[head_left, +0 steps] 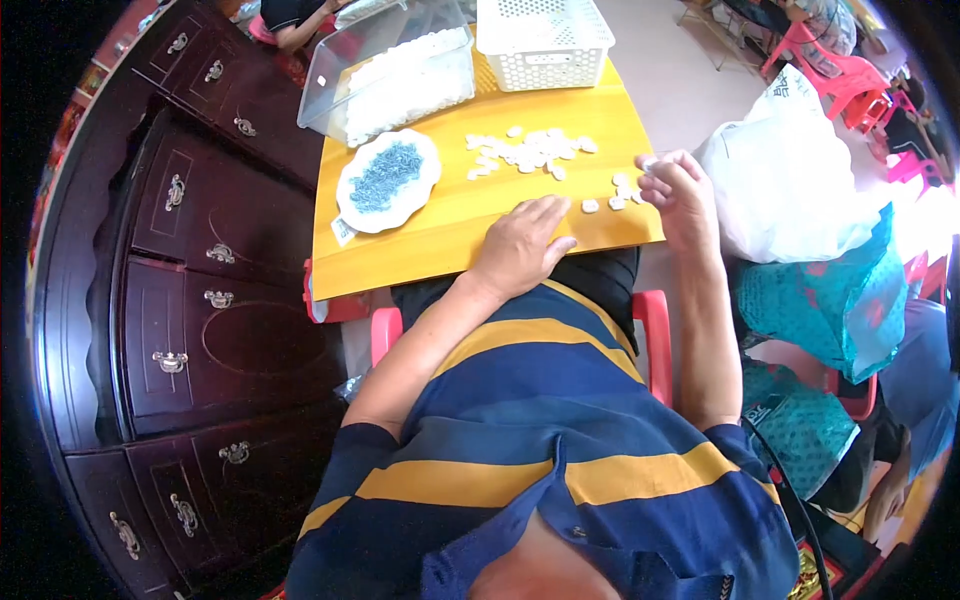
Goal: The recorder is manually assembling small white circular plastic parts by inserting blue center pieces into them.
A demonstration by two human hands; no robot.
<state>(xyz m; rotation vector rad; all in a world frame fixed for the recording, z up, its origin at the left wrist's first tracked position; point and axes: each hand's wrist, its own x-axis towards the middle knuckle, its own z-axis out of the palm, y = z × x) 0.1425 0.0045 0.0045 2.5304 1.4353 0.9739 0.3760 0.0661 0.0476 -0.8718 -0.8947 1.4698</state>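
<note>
My left hand [520,243] lies flat near the front edge of the yellow table [400,262], its fingers stretched out and holding nothing. Over the table's right edge, my right hand [683,193] is raised with thumb and fingers pinched around a small whitish piece [648,162], partly hidden. Under and beside that hand is a small group of flat, roundish white pieces [619,190]. A larger loose pile of the same pieces [538,148] spreads across the middle. To the left, a scalloped white plate [430,168] carries a heap of thin, dark blue-grey slivers [385,178].
A clear plastic bin [322,95] of white pieces and a white perforated basket [548,70] occupy the table's far side. Right of the table stand a big white bag [785,175] and a teal bag [825,300]. A dark wooden cabinet [215,320] lines the left.
</note>
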